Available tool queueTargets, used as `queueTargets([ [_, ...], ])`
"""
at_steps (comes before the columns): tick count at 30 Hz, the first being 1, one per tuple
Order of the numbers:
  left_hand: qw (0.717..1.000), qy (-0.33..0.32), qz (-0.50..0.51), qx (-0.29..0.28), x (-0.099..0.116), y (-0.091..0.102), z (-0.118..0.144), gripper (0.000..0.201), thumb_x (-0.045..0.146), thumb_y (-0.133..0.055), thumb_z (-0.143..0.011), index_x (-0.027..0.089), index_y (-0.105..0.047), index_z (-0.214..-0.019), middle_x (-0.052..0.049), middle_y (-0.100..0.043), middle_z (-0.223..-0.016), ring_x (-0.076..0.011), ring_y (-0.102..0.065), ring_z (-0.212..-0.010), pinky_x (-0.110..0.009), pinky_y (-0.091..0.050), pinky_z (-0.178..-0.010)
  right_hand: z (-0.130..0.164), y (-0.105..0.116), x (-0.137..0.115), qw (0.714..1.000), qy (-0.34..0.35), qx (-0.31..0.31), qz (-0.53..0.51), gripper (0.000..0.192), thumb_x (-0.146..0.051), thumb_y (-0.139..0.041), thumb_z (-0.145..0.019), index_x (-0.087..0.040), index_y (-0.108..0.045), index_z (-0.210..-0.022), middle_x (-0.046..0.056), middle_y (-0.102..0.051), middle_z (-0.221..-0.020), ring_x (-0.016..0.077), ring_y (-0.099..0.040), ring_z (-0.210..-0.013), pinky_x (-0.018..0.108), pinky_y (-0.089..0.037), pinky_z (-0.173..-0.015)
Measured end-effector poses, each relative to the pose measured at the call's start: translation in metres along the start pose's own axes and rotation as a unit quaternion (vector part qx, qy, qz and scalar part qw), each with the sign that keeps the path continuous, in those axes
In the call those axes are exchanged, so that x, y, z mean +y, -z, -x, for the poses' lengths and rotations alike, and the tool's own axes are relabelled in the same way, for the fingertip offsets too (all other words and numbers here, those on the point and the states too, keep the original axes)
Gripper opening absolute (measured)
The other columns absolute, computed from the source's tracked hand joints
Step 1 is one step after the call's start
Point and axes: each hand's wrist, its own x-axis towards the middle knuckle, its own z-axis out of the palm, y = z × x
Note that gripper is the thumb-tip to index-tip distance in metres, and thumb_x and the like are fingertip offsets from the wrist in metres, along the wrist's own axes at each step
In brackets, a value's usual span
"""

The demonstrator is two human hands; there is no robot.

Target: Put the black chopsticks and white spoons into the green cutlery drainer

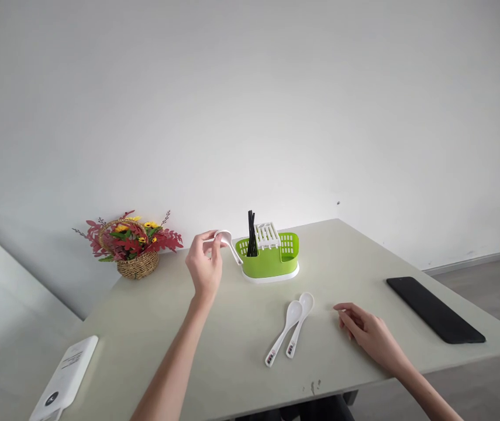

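My left hand (206,263) is raised above the table and pinches a white spoon (231,248) by its bowl. The spoon's handle slants down to the right, its tip close to the left end of a green cutlery caddy (264,264). Black chopsticks (252,237) stand upright in the caddy's left compartment, and a white slatted rack (268,235) sits over its middle. Two white spoons (292,318) lie overlapping on the table, bowls pointing away from me. To their right, my right hand (366,333) rests at the table with loosely bent fingers, holding nothing.
A wicker basket (138,266) of artificial flowers stands at the back left of the table (227,351). A black phone-like slab (434,310) lies on the right. At the left edge is a white flat device (68,371). Behind the table rises a wall.
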Motion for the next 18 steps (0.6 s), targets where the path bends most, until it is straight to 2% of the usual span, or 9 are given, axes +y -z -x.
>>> queueTargets([
  [4, 0.999, -0.014, 0.023, -0.027, -0.013, -0.023, -0.007, 0.025, 0.046, -0.056, -0.101, 0.022, -0.062, -0.106, -0.008, -0.076, -0.106, -0.0207, -0.079, -0.084, -0.033, -0.062, -0.08, -0.001, 0.0, 0.001, 1.0, 0.003, -0.001, -0.004, 0.046, -0.063, -0.047, -0.096, -0.025, -0.067, -0.113, 0.001, -0.07, -0.076, 0.0192, -0.062, -0.063, 0.031, -0.049, -0.064],
  [8, 0.996, -0.024, 0.055, -0.063, -0.036, -0.051, 0.008, 0.023, 0.043, -0.055, -0.102, 0.022, -0.061, -0.107, -0.01, -0.076, -0.107, -0.0211, -0.078, -0.09, -0.035, -0.061, -0.086, -0.002, -0.001, 0.004, 1.0, 0.001, -0.008, -0.01, 0.047, -0.063, -0.045, -0.098, -0.025, -0.065, -0.117, 0.001, -0.07, -0.078, 0.0188, -0.062, -0.064, 0.032, -0.049, -0.068],
  [11, 0.994, -0.021, 0.064, -0.083, -0.049, -0.063, 0.022, 0.022, 0.042, -0.053, -0.102, 0.022, -0.061, -0.107, -0.01, -0.076, -0.108, -0.0214, -0.078, -0.092, -0.036, -0.06, -0.088, -0.002, -0.001, 0.005, 1.0, 0.0, -0.011, -0.007, 0.048, -0.062, -0.044, -0.099, -0.024, -0.064, -0.121, 0.001, -0.07, -0.08, 0.0183, -0.06, -0.063, 0.032, -0.048, -0.066],
  [15, 0.993, -0.005, -0.017, -0.113, -0.058, -0.068, 0.038, 0.02, 0.041, -0.054, -0.102, 0.025, -0.066, -0.106, -0.006, -0.079, -0.105, -0.0223, -0.077, -0.092, -0.034, -0.057, -0.082, -0.003, 0.0, 0.004, 1.0, 0.004, -0.01, -0.004, 0.046, -0.061, -0.044, -0.1, -0.024, -0.065, -0.12, 0.0, -0.07, -0.079, 0.0177, -0.059, -0.063, 0.031, -0.048, -0.066],
  [18, 0.988, -0.026, -0.083, -0.124, -0.063, -0.07, 0.045, 0.019, 0.04, -0.057, -0.101, 0.027, -0.07, -0.105, -0.004, -0.08, -0.099, -0.023, -0.075, -0.091, -0.033, -0.053, -0.08, -0.003, 0.001, 0.004, 1.0, 0.007, -0.006, -0.005, 0.045, -0.061, -0.045, -0.1, -0.025, -0.066, -0.117, 0.0, -0.07, -0.078, 0.0172, -0.06, -0.063, 0.03, -0.048, -0.065],
])
